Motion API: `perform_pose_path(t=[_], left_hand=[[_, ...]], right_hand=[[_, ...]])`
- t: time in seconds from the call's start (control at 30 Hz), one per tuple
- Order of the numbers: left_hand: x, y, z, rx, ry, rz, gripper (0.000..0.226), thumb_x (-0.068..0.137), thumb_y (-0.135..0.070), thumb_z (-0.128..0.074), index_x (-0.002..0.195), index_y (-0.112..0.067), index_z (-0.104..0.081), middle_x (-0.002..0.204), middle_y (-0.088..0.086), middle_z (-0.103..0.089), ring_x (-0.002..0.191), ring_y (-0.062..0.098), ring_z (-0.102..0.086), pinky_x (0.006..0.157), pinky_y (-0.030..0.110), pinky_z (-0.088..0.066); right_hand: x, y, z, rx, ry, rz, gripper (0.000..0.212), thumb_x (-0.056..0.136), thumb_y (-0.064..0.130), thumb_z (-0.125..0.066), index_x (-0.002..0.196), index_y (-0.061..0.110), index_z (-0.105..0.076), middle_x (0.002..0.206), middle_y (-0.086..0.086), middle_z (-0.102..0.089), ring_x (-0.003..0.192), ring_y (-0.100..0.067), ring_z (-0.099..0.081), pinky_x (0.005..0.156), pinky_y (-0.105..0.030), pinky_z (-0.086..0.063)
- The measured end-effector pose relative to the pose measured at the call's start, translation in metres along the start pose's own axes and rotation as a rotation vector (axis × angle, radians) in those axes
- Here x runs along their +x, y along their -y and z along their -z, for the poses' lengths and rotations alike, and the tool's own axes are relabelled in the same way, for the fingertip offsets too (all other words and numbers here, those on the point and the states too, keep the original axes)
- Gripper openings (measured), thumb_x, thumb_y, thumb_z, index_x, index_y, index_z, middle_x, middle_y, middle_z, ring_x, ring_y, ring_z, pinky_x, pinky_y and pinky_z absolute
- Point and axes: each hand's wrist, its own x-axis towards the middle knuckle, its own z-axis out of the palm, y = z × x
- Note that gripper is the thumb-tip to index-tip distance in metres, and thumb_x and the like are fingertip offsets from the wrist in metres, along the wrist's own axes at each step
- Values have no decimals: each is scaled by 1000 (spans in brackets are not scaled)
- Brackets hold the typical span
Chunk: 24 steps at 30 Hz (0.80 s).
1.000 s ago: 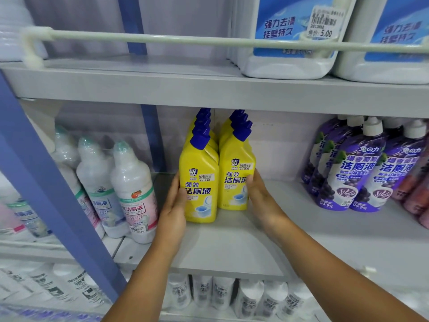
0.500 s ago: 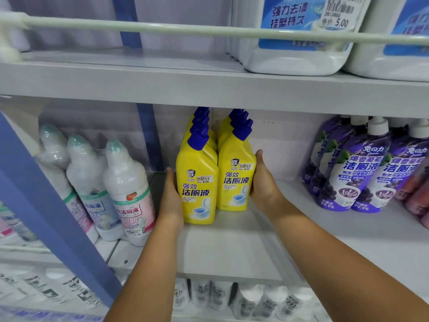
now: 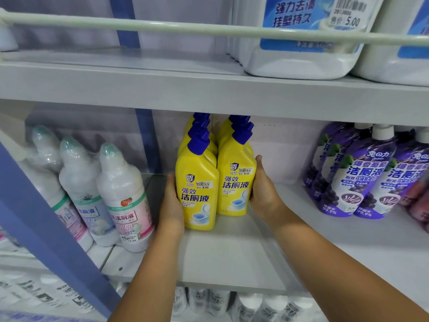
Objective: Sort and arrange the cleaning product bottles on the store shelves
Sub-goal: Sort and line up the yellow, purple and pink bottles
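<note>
Two rows of yellow toilet-cleaner bottles with blue caps stand side by side on the middle shelf (image 3: 232, 256). The front left yellow bottle (image 3: 197, 189) sits slightly nearer the shelf edge than the front right yellow bottle (image 3: 235, 182). My left hand (image 3: 170, 205) lies flat against the left side of the left bottle. My right hand (image 3: 263, 189) presses against the right side of the right bottle, thumb pointing up. The fingertips of both hands are hidden behind the bottles.
White shrink-wrapped bottles (image 3: 123, 194) stand to the left, purple bottles (image 3: 362, 177) to the right. Large white jugs (image 3: 297, 43) sit on the upper shelf behind a rail (image 3: 162, 27). A blue upright (image 3: 46, 228) crosses the lower left. More white bottles (image 3: 255, 303) fill the shelf below.
Both hands have slid deeper along the outer sides of the yellow bottles. The bottles stay side by side in place.
</note>
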Motion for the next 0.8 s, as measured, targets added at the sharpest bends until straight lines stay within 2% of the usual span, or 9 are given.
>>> perform_pose_path(t=[0.07, 0.17, 0.27, 0.33, 0.43, 0.5, 0.6, 0.7, 0.8], left_hand=[[-10, 9, 2, 35, -50, -82, 55, 102, -63, -33, 106, -28, -76, 103, -5, -78, 97, 12, -73, 82, 27, -54], [-28, 20, 5, 85, -21, -257, 66, 91, -73, -37, 132, -28, -63, 118, -15, -73, 108, -1, -68, 88, 21, -52], [-32, 20, 5, 135, -16, -297, 53, 89, -66, -34, 125, -38, -60, 107, -30, -70, 100, -15, -65, 82, 9, -49], [-31, 20, 4, 156, -25, -308, 52, 89, -65, -33, 126, -38, -58, 110, -28, -68, 98, -17, -64, 84, 10, -47], [-34, 20, 2, 164, -40, -298, 50, 89, -65, -35, 123, -39, -60, 112, -23, -68, 104, -9, -65, 89, 18, -48], [-35, 20, 2, 208, -46, -332, 53, 94, -64, -38, 134, -35, -57, 121, -17, -68, 112, -1, -65, 94, 20, -51], [-42, 22, 0, 412, -155, -556, 84, 84, -68, -64, 152, -25, -39, 142, -8, -56, 123, 0, -58, 99, 17, -48], [-51, 30, -8, 636, -250, -719, 116, 60, -64, -85, 152, -16, -33, 141, -2, -46, 126, 13, -55, 97, 27, -51], [-51, 36, -9, 662, -240, -667, 115, 59, -53, -90, 152, -19, -31, 141, -1, -47, 121, 23, -61, 87, 44, -59]], right_hand=[[-3, -8, 4, -1, 16, 13, 67, 101, 66, -23, 128, 23, -67, 120, -10, -75, 109, -29, -73, 83, -42, -62], [-7, -18, 7, -16, 15, 23, 67, 101, 67, -23, 134, 25, -64, 129, -10, -71, 120, -31, -68, 103, -50, -53], [-9, -19, 5, -42, 16, 29, 70, 100, 69, -23, 132, 25, -66, 128, -12, -72, 118, -32, -69, 105, -52, -51], [-11, -17, 4, -44, 21, 28, 70, 101, 68, -22, 128, 24, -68, 125, -12, -73, 115, -31, -70, 98, -48, -57], [-15, -15, 3, -77, 5, 18, 70, 101, 67, -21, 128, 23, -68, 122, -12, -74, 112, -30, -72, 91, -42, -60], [-17, -13, 0, -122, -45, 35, 69, 102, 67, -21, 125, 24, -69, 119, -11, -75, 110, -29, -73, 93, -43, -59], [-29, -11, -4, -151, -91, 114, 58, 106, 58, -25, 122, 24, -69, 115, -4, -77, 109, -21, -73, 101, -43, -56], [-48, -23, -3, -291, -162, 413, 34, 104, 45, -50, 131, 27, -60, 124, 7, -72, 115, -7, -69, 97, -31, -57], [-49, -41, -1, -552, -234, 507, 54, 87, 37, -77, 136, 30, -57, 134, 4, -65, 121, -8, -63, 101, -37, -54]])
